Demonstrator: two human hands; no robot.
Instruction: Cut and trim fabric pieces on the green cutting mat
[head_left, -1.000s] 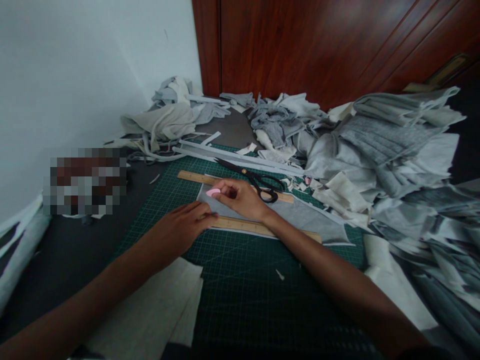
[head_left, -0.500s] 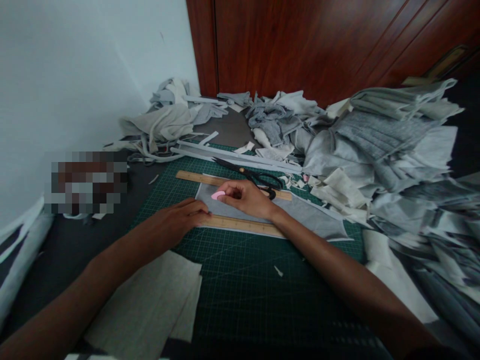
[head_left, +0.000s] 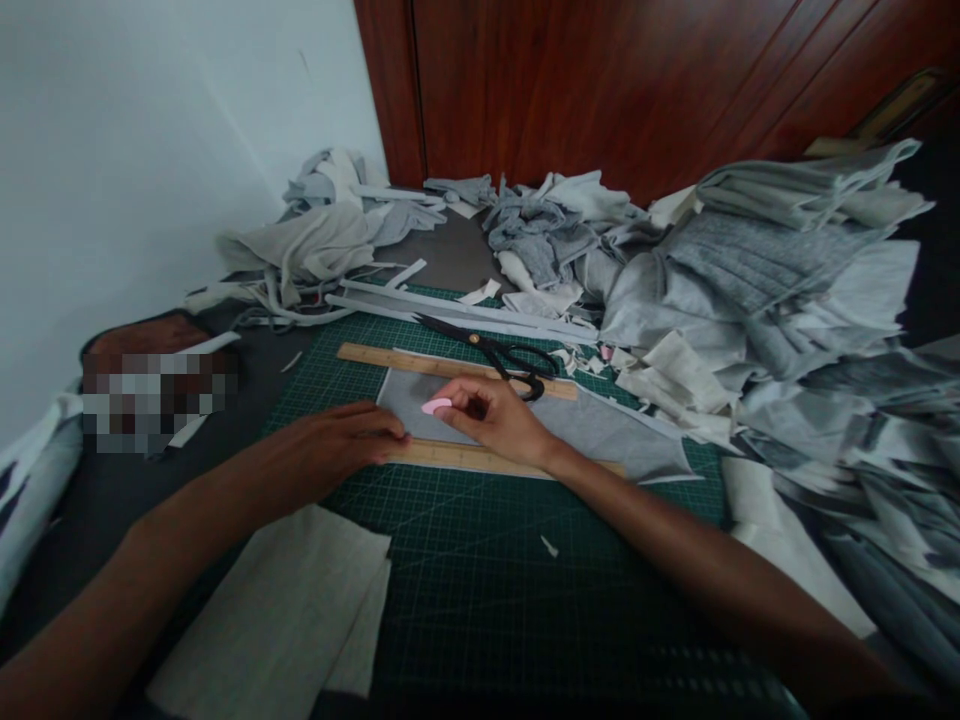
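Observation:
My left hand (head_left: 360,436) is closed, with its fingertips pressed onto the left end of a wooden ruler (head_left: 465,458). That ruler lies along the near edge of a grey fabric piece (head_left: 409,397). Between thumb and fingers, my right hand (head_left: 501,418) pinches a pink piece of tailor's chalk (head_left: 436,406), just above the fabric. My right forearm crosses over the ruler towards its right end. A second wooden ruler (head_left: 367,354) lies along the fabric's far edge. Black scissors (head_left: 474,340) rest partly across it, their handles close behind my right hand.
Beneath the fabric is a green cutting mat (head_left: 465,560). Folded pale cloth (head_left: 277,610) lies at near left. Grey fabric heaps (head_left: 750,270) crowd the right and far sides; pale strips (head_left: 465,310) lie beyond the scissors. A partly blurred brown item (head_left: 142,345) sits left.
My right hand with the chalk has come slightly nearer the near ruler. More of that ruler's right end shows past my forearm. The whole view has shifted a little.

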